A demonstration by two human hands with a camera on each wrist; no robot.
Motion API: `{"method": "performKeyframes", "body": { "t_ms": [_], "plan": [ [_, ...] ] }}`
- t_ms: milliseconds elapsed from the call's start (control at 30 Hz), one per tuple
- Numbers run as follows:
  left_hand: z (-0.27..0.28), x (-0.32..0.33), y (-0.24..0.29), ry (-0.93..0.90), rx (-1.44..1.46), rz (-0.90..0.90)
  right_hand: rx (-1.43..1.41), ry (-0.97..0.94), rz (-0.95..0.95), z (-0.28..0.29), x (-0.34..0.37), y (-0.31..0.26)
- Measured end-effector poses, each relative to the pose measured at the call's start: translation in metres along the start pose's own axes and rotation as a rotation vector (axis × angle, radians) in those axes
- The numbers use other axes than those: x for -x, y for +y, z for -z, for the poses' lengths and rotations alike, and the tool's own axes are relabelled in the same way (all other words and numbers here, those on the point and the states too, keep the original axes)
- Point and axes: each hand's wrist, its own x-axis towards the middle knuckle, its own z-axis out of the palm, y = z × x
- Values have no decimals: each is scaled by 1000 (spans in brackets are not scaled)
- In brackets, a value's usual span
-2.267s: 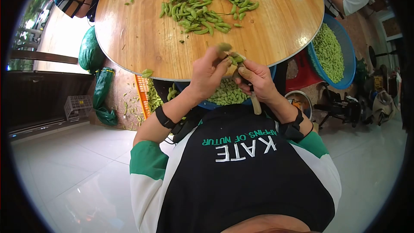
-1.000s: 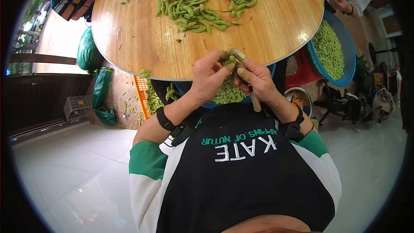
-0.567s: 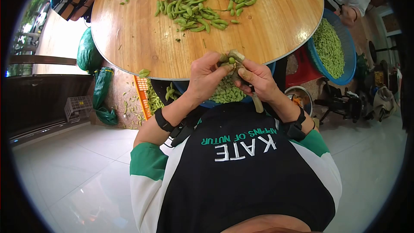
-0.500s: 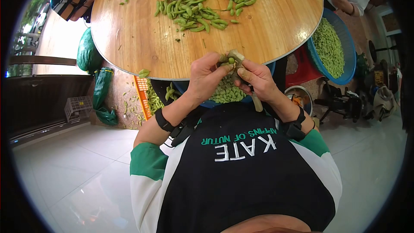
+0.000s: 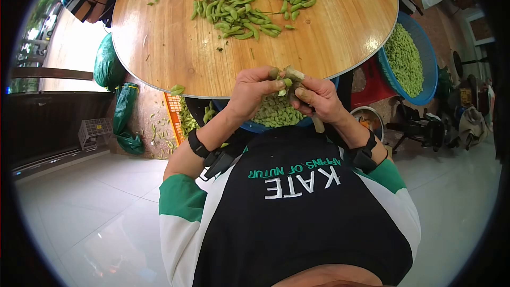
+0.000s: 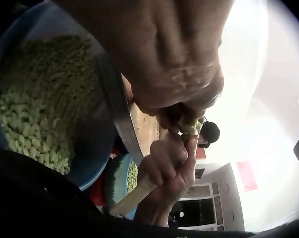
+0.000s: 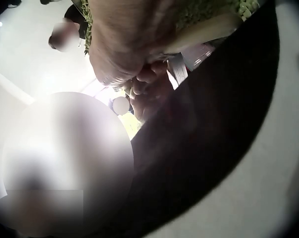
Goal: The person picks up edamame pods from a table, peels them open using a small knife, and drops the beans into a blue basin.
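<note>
My left hand (image 5: 249, 91) is in front of the round table's near edge. It pinches a green soybean pod (image 5: 287, 82) between thumb and forefinger, right against the right fingertips. My right hand (image 5: 323, 101) grips a tool with a pale handle (image 5: 317, 123) that sticks out below the palm; the tool's other end is hidden in the fingers. A pale, stained cover (image 5: 295, 73) shows at the right forefinger's tip. Directly below both hands is a blue basin (image 5: 249, 126) of shelled soybeans (image 5: 277, 112), also large in the left wrist view.
Unshelled soybean pods (image 5: 234, 8) are heaped on the wooden table (image 5: 175, 42). On the right, a blue basket (image 5: 431, 74) of shelled beans stands by a red stool (image 5: 372, 86). An orange crate (image 5: 174, 109) and green sacks (image 5: 109, 64) are left. Other people sit across the table.
My left hand has shifted slightly down and left, turning its wrist, and more of the pod and its pale end shows at the fingertips. The right hand stays nearly in place.
</note>
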Motion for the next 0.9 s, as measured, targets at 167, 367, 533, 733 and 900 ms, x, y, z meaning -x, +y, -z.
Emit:
{"method": "performKeyframes", "body": {
  "t_ms": [167,367,533,733,900],
  "plan": [
    [7,2,-11,13,-230,-99,576,31,274,-2,-2,2],
    [7,-2,-11,34,-210,-21,574,149,266,6,-4,11],
    [-2,-2,3,-32,-212,124,488,185,205,3,2,-3],
    [1,-7,-3,-68,-284,151,700,148,287,5,0,-6],
    [-11,-6,12,-109,-505,241,858,125,288,8,-3,-9]
  ]
}}
